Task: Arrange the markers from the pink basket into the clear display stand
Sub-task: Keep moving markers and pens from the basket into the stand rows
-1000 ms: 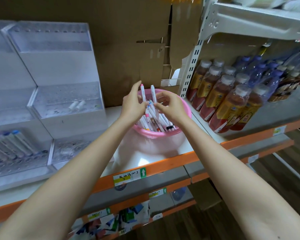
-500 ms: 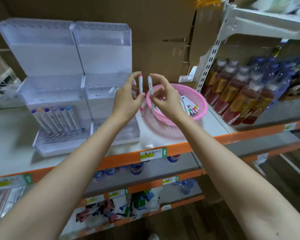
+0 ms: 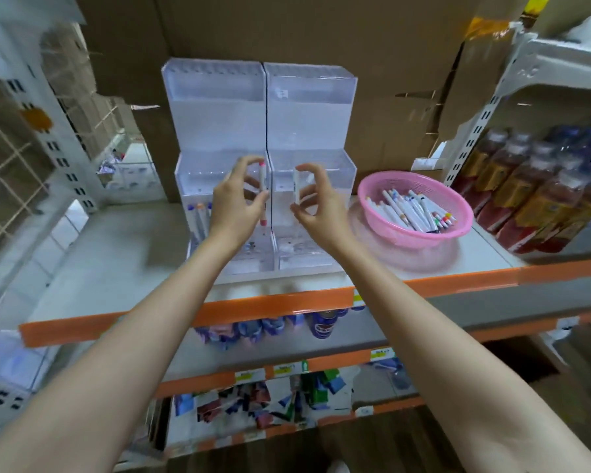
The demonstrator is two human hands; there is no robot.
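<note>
Your left hand (image 3: pixel 234 203) pinches a pink-capped marker (image 3: pixel 262 186) upright between thumb and fingers, in front of the middle tier of the clear display stand (image 3: pixel 219 107). Your right hand (image 3: pixel 318 208) pinches a second marker (image 3: pixel 296 186) the same way, just beside it at three o'clock. Its cap colour cannot be told. Both are held clear of the stand, and neither is seated in a slot.

The pink basket (image 3: pixel 417 233) sits on the same shelf (image 3: pixel 116 261) at three o'clock of the stand, near it but apart. A pile of loose markers (image 3: pixel 410 209) lies inside it.

Progress, as judged: early. A few standing markers (image 3: pixel 200 216) with blue and orange caps occupy the lower left tier at eight o'clock of your left hand, partly hidden behind it. The top tier shows none. The lower right tier is too blurred to read. Most of the work is left — place the two in hand, then clear the basket pile.

Bottled drinks (image 3: pixel 533 199) stand beyond the basket at three o'clock and are not part of the task.
</note>
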